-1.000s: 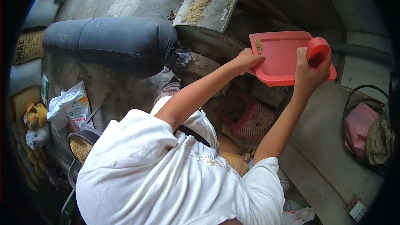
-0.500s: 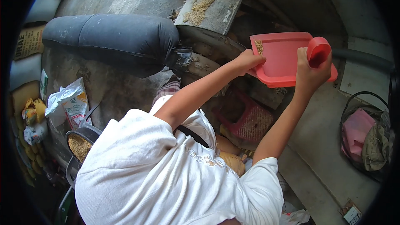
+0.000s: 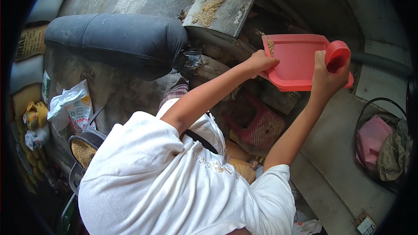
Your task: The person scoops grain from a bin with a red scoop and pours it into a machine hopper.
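Some grain, lying inside the red scoop a moment ago, is now spilling past its left edge, so the load is starting to leave. The left hand is pinching the near-left rim, fingers closing tight, while the right hand is gripping the handle, fingers curling shut, holding the scoop ahead of the body.

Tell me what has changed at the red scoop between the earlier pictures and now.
Some of the grain has moved toward the red scoop's upper-left corner and now shows just past its edge. The handle end sits slightly farther right in view. Nothing was taken hold of or let go: the left hand and right hand grip it as before.
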The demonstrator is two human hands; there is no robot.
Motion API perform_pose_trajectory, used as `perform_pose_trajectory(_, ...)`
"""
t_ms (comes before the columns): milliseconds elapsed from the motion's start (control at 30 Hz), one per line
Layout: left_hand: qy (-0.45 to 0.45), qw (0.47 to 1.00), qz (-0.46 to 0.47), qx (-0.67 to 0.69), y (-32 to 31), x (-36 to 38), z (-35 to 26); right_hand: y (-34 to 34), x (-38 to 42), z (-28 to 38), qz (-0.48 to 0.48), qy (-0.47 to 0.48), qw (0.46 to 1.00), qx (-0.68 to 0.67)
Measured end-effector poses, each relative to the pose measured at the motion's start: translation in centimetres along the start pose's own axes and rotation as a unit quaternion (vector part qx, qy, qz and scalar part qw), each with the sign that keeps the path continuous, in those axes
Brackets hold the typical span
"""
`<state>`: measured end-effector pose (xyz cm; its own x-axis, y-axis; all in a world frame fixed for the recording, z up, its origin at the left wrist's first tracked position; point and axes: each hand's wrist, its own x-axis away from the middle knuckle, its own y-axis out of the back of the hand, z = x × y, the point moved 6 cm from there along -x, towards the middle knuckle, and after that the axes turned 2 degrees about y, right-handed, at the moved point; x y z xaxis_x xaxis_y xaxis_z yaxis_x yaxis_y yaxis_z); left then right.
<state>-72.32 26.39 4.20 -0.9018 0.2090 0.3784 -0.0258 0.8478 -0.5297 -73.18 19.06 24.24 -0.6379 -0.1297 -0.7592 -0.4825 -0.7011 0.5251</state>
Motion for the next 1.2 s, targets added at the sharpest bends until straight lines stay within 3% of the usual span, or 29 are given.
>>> perform_pose_trajectory(900,-0.02,0.999,0.045,0.019,-0.6,1.4,0.0,-0.4,-0.8,1.6,0.057,-0.01,0.998,0.024)
perform_pose_trajectory(1200,-0.013,1.0,0.01,-0.019,-0.1,1.7,-0.3,-0.5,-0.5,1.7,0.05,-0.009,0.999,0.016)
